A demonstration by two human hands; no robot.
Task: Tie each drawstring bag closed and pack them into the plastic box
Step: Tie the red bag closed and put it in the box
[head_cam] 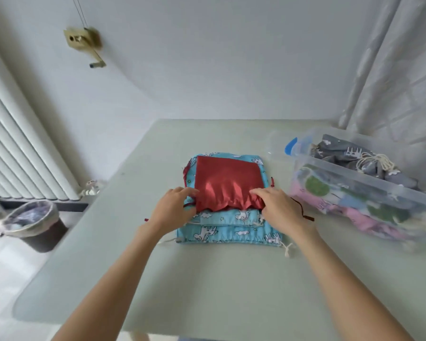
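Bags [359, 163] in plastic box [354, 178]; hands [225, 207] on red bag [228, 179].

head cam | worn, looks fwd+down over table [207, 279] | close on hands | single view

Home room, radiator [22, 143], curtain [389, 70], lined waste bin [35, 225]

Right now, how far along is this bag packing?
Partly done: several bags, a grey one on top, already sit in the plastic box. In hand: the left hand and right hand grip the red bag at its near edge. Left: the blue bags stacked under it.
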